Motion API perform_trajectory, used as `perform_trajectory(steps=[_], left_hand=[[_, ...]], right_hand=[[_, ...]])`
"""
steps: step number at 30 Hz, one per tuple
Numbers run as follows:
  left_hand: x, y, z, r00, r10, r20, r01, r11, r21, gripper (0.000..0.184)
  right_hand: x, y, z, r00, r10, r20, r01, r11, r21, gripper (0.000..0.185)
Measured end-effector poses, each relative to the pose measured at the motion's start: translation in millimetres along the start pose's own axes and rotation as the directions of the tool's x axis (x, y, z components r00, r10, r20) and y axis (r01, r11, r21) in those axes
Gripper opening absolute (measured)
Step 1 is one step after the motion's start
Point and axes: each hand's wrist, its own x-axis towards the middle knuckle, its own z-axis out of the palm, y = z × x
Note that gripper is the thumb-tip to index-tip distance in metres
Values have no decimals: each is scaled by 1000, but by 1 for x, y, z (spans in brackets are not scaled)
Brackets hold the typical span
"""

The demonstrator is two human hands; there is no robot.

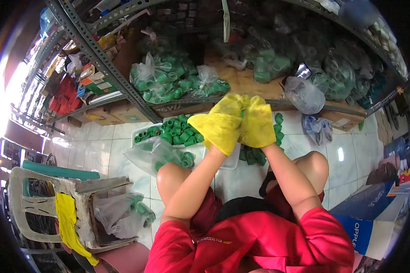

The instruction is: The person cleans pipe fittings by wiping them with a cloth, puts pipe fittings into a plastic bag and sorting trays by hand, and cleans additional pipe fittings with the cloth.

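Yellow cloth gloves with wide, loose cuffs cover both my hands, which meet in front of me above the floor. My left hand (221, 122) and my right hand (257, 123) are closed together. A sliver of a green pipe fitting (243, 112) shows between them; the gloves hide most of it and my fingertips. Beyond my left wrist, many green pipe fittings (183, 132) fill a white tray (135, 137). Under my wrists is a second white tray (231, 161). More dark green fittings (253, 155) lie beside it, partly behind my right wrist.
A clear plastic bag (152, 154) with green fittings rests by my left knee. Ahead, a metal shelf holds bagged fittings (168, 77). On the left stands a worn plastic chair (36, 204) with a yellow cloth (69, 223); on the right, a blue-and-white box (364, 214).
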Motion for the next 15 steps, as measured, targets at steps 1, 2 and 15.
perform_trajectory(steps=[1,2,15], left_hand=[[-6,2,8,999,20,-43,-23,998,-62,35],[-10,1,12,995,40,-87,-50,991,-123,38],[20,3,-11,880,-398,261,319,88,-944,25]], right_hand=[[-2,0,0,1000,-8,-29,8,1000,-13,25],[-3,0,1,998,-17,-59,15,999,-28,25],[38,33,-40,911,40,411,-200,913,356,42]])
